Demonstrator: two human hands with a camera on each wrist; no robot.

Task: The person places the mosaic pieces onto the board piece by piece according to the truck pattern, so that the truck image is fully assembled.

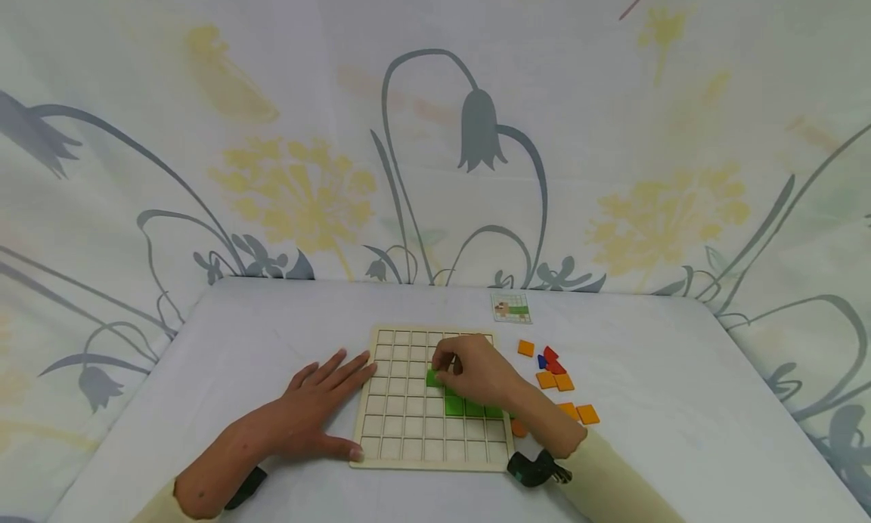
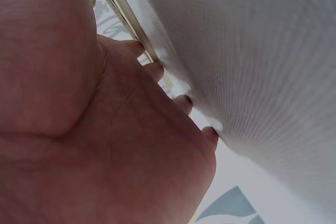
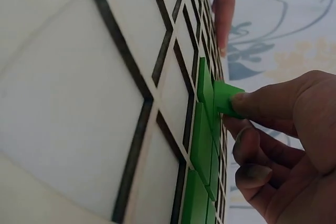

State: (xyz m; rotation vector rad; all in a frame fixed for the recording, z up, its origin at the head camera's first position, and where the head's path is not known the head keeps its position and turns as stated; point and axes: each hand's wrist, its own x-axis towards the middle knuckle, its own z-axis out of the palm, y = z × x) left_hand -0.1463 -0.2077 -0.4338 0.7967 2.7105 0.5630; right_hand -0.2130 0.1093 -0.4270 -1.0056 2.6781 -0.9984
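A wooden grid board (image 1: 435, 466) with square cells lies flat on the white table. My right hand (image 1: 476, 372) is over its middle, pinching a green square tile (image 3: 227, 98) between thumb and finger. In the right wrist view this tile is tilted, right beside several green tiles (image 3: 200, 140) set in the cells. The head view shows part of that green group, with the rest hidden under the right hand. My left hand (image 1: 306, 413) lies spread at the board's left side, its fingertips and thumb at the edge; its palm (image 2: 121, 129) fills much of the left wrist view.
Right of the board lie several loose orange square tiles (image 1: 526, 348), red pieces (image 1: 554, 366), a small blue piece (image 1: 541, 361) and an orange rounded piece (image 1: 519, 428). A picture card (image 1: 512, 309) lies at the back. Patterned fabric (image 1: 435, 168) hangs behind the table.
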